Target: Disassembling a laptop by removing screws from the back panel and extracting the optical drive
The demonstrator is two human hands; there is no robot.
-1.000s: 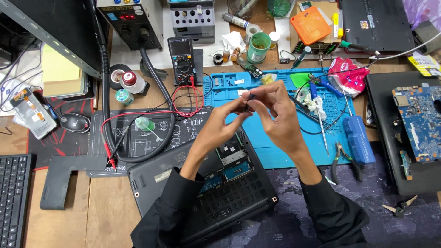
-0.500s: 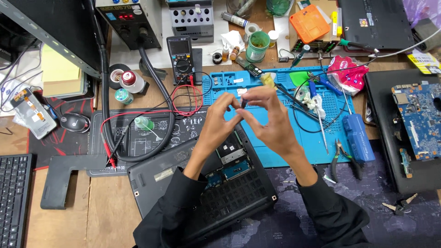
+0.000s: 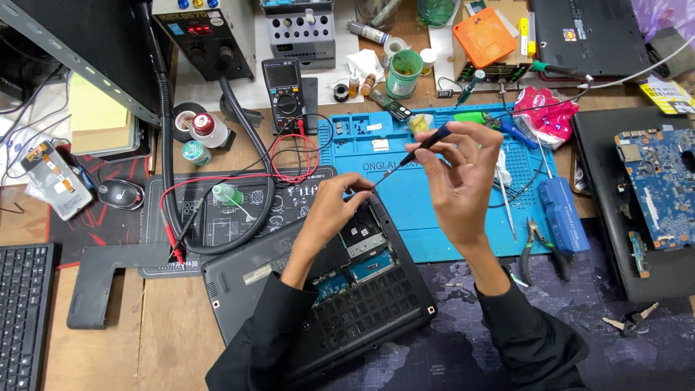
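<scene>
At the table's left edge a black keyboard lies at the near corner; beyond it sits a small phone board with orange tags, and a pale yellow pad lies further back under a grey metal bar; a black mouse rests just beside the phone board. Further right a red-capped white bottle stands on a tape roll, a black multimeter with red and black leads stands behind, and a small green-topped bottle lies on the grey printed mat.

The open laptop, bottom cover off, lies at the near middle of the table; the left hand hovers over its rear edge, fingers pinched together at the tip of a thin dark screwdriver; the right hand is clamped on the screwdriver's handle, held up over the blue work mat with white lettering. A green cup and an orange square box stand toward the far edge; a pink crumpled packet lies right of them, a blue rectangular tool and pliers sit on the mat's right side, and a blue circuit board rests on a black tray at the right edge.

A second ago both hands met closely together in front of the mat; now they are apart, the right one raised and the screwdriver slanted between them.
</scene>
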